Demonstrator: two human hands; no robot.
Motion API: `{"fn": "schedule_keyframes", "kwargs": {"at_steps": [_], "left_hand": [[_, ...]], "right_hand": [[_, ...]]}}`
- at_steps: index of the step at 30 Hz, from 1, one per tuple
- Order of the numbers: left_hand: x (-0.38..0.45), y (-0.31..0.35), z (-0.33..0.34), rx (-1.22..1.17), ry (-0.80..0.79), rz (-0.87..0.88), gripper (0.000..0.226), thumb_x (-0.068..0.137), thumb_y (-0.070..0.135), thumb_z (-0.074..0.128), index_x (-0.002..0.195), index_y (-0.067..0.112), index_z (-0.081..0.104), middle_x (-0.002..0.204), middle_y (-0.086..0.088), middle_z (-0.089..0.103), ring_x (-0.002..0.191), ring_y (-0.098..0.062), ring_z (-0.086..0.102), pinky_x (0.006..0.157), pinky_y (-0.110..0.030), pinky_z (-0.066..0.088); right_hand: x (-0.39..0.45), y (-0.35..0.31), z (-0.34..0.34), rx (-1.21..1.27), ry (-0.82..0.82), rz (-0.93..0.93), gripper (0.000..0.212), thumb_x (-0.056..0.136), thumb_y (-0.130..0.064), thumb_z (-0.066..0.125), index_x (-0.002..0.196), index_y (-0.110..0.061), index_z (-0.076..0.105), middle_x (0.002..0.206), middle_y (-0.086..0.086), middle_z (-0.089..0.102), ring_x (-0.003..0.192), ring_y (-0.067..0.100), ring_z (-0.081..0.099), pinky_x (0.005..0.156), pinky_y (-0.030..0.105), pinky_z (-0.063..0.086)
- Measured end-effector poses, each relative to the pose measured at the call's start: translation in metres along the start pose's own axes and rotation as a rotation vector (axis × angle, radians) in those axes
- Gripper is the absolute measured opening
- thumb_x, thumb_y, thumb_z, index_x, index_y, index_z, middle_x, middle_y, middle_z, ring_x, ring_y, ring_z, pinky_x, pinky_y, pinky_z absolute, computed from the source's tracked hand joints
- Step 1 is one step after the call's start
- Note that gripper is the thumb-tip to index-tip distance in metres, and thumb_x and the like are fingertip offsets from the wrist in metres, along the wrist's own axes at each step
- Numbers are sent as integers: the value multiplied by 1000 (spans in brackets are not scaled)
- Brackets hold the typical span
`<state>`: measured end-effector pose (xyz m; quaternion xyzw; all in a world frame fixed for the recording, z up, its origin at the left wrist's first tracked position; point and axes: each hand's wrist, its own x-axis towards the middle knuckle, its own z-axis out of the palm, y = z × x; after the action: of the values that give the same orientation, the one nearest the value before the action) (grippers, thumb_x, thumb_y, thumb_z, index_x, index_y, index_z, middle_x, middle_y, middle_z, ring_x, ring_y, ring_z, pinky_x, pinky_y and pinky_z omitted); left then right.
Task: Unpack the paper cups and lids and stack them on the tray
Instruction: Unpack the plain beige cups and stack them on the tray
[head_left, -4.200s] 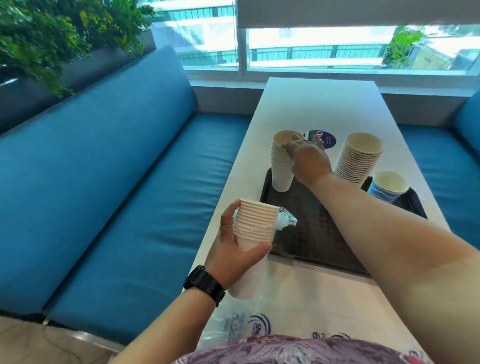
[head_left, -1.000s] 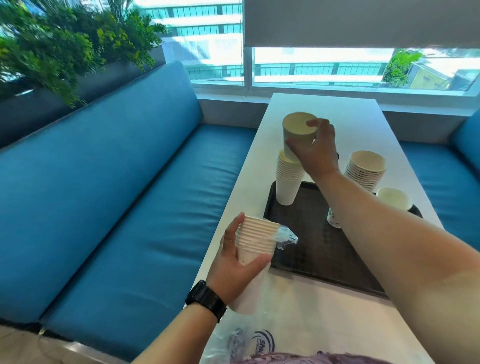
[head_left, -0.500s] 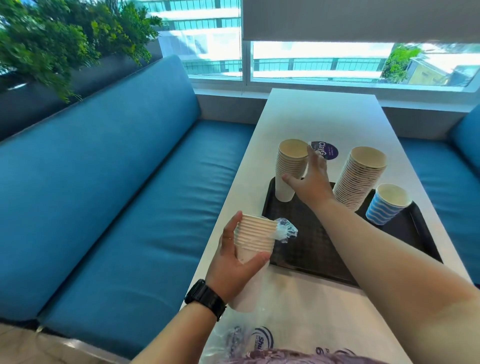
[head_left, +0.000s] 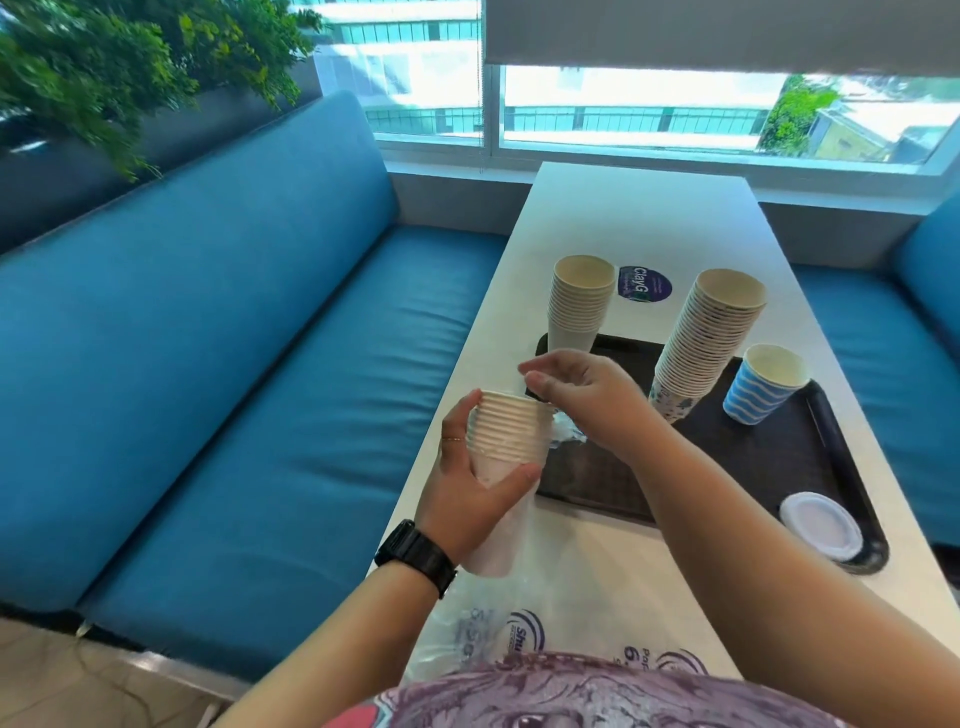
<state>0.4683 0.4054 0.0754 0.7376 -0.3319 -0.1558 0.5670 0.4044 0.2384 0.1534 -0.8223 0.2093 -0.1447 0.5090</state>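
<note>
Head view, frame centre: left hand wraps the sleeved cup stack; right hand fingers loosely curled at its rim; advise lifting the top cup straight up

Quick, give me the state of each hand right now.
Left hand: closed around the sleeve of paper cups, still in its plastic wrap.
Right hand: fingers pinched at the top cup's rim; whether it grips anything cannot be told.

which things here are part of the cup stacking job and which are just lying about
Job:
plastic-sleeved stack of plain paper cups in left hand
right hand
dark rectangular tray
plain cup stack
tall patterned cup stack
blue striped cup
white round lids

Lying about:
round purple sticker
green plant
</note>
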Motion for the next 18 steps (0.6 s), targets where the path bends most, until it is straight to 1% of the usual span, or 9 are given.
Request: {"fn": "schedule_keyframes", "kwargs": {"at_steps": [2,3,6,8,10,12,14,16,18], "left_hand": [[-1,2,0,-8,-2,0,86,63,58,75,126,72,17,128,23,48,106,-6,63,93,-40,55],[-2,3,0,-7,-2,-2,85,62,59,74,125,72,17,124,25,49,102,-3,63,90,-38,56],[-3,6,-1,-13,0,1,83,62,59,73,123,71,18,119,28,50,95,3,63,87,-35,57],[-3,7,-2,-28,5,14,83,63,56,74,126,67,21,121,26,49,98,-1,63,88,-39,57],[-3,8,-1,-27,5,28,83,64,54,75,127,64,23,125,23,49,102,-7,64,90,-43,56],[-3,8,0,-21,1,28,82,65,55,76,127,64,23,128,19,49,105,-10,63,91,-44,55],[-3,8,0,-11,-7,17,83,64,56,76,128,63,23,129,17,49,105,-12,64,90,-46,55],[-3,8,0,2,-12,17,84,65,56,75,131,60,23,128,15,50,104,-13,64,89,-46,56],[-3,8,0,8,-7,22,83,65,56,75,130,59,24,126,17,50,103,-11,64,88,-45,56]], "right_hand": [[-9,-1,3,24,-28,17,10,92,-33,63,99,-33,70,100,-16,70,95,-1,64,80,20,50],[-12,-1,4,47,-26,27,10,93,-33,62,98,-34,70,100,-15,71,96,1,63,81,24,52],[-19,4,7,138,-20,37,11,94,-24,61,95,-28,72,103,-10,72,101,12,65,93,36,51],[-21,9,6,178,-30,25,12,93,-15,62,95,-22,72,109,-7,71,106,15,64,100,40,49],[-23,13,3,190,-23,8,13,92,-11,63,91,-21,72,110,-6,71,107,16,64,102,43,48],[-23,16,0,188,-2,-4,15,91,-9,63,88,-21,71,109,-5,71,105,16,65,101,40,49],[-23,16,-1,170,11,-13,14,92,-7,62,88,-18,70,109,-4,71,103,12,65,99,32,49],[-23,16,-1,145,19,-33,15,92,-5,61,87,-17,69,109,-4,70,102,10,65,95,25,48],[-21,16,0,94,20,-62,20,92,-3,60,84,-19,68,110,-3,69,102,10,63,93,21,46]]}}
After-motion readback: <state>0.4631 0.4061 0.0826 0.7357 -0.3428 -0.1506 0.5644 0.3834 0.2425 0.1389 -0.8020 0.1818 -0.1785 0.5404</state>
